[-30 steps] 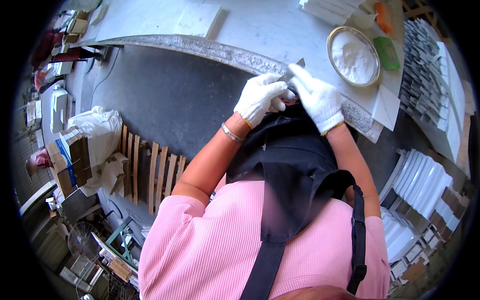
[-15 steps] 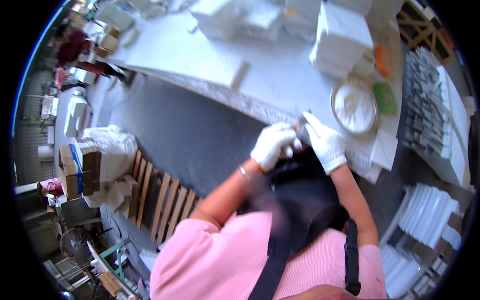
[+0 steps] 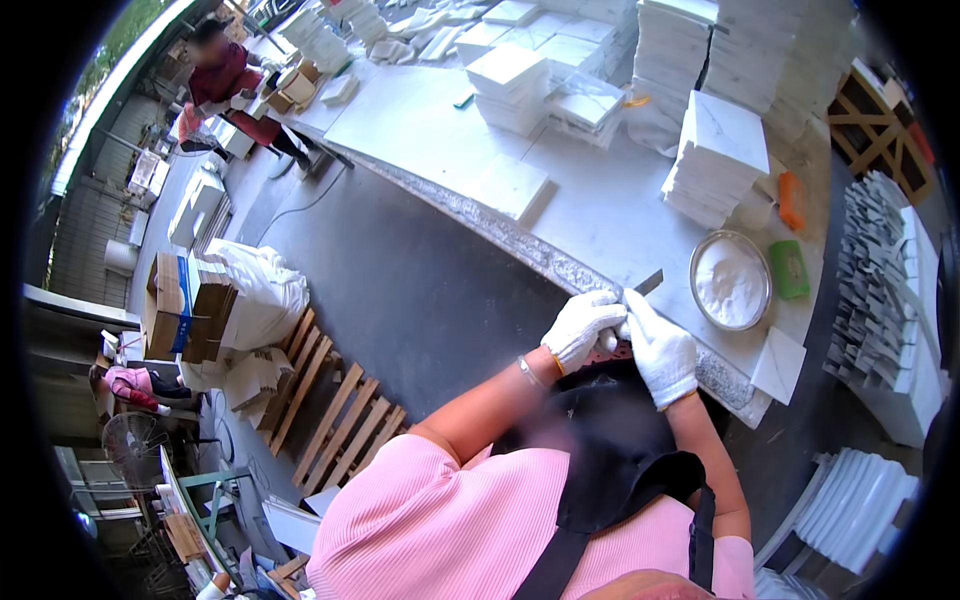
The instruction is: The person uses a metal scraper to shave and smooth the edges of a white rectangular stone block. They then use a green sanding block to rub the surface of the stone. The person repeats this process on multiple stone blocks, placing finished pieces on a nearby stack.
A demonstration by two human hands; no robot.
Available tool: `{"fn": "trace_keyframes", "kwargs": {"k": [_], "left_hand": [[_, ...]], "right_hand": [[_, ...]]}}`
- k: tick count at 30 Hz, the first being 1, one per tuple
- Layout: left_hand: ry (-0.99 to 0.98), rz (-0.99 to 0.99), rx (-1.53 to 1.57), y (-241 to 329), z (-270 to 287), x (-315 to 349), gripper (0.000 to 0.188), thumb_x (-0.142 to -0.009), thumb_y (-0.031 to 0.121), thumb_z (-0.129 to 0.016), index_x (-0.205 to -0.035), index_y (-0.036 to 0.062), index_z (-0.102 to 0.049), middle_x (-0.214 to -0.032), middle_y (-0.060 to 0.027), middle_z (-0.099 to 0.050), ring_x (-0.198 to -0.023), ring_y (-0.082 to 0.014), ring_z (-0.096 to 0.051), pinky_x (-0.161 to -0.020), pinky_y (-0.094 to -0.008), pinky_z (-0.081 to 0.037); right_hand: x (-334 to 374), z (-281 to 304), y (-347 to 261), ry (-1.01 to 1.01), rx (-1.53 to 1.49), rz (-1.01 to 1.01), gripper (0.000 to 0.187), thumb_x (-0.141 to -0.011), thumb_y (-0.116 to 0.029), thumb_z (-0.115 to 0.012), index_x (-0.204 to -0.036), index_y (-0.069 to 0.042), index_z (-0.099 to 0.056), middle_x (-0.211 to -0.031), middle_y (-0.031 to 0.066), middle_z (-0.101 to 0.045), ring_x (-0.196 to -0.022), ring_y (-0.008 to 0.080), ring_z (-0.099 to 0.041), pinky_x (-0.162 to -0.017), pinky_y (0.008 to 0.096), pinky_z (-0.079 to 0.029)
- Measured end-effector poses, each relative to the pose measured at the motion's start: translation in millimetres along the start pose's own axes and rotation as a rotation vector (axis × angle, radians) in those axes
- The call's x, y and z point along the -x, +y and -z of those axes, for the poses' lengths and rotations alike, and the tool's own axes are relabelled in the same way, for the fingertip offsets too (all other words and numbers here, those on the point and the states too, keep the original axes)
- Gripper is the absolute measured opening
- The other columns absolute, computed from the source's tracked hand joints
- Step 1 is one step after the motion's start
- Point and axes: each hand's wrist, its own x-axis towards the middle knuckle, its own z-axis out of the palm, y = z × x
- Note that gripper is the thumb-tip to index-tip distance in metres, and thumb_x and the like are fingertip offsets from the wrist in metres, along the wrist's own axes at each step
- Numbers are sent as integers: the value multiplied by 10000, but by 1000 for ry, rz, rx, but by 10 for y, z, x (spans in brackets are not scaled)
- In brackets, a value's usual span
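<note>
Our gloved left hand [image 3: 582, 328], fingers curled, meets our right hand [image 3: 661, 350] by the counter [image 3: 420, 120] edge. A flat metal blade [image 3: 650, 283] juts from between them, near a bowl [image 3: 735, 326]; we cannot tell which of our hands grips it.

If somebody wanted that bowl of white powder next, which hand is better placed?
Probably the right hand: it's nearer the bowl, which sits ahead and to its right. The left hand is farther away, beyond the right one.
</note>
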Motion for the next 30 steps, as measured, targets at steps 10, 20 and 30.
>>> {"fn": "trace_keyframes", "kwargs": {"k": [10,20,30], "left_hand": [[36,8,1,-23,-6,32,168,-937,91,-612,-1045,-31,-657,-769,-64,-663,-560,-81,-555,-496,-211,-410],[-14,101,-83,66,-8,51,188,-965,192,-603,-982,7,-629,-763,-71,-667,-531,-77,-518,-481,-210,-383],[36,62,-177,-13,4,-58,206,-966,218,-614,-902,24,-633,-685,-39,-633,-490,-60,-488,-460,-202,-363]], "right_hand": [[9,-45,142,-27,74,13,361,-966,-273,-569,-1318,-228,-635,-751,134,-700,-638,330,-683,-583,449,-540],[-100,-81,353,-29,177,-86,331,-972,-278,-559,-1292,-228,-623,-786,137,-709,-681,348,-692,-605,480,-539],[-67,-82,456,32,206,-163,378,-977,-296,-585,-1349,-242,-622,-839,156,-717,-725,349,-694,-649,451,-544]]}}
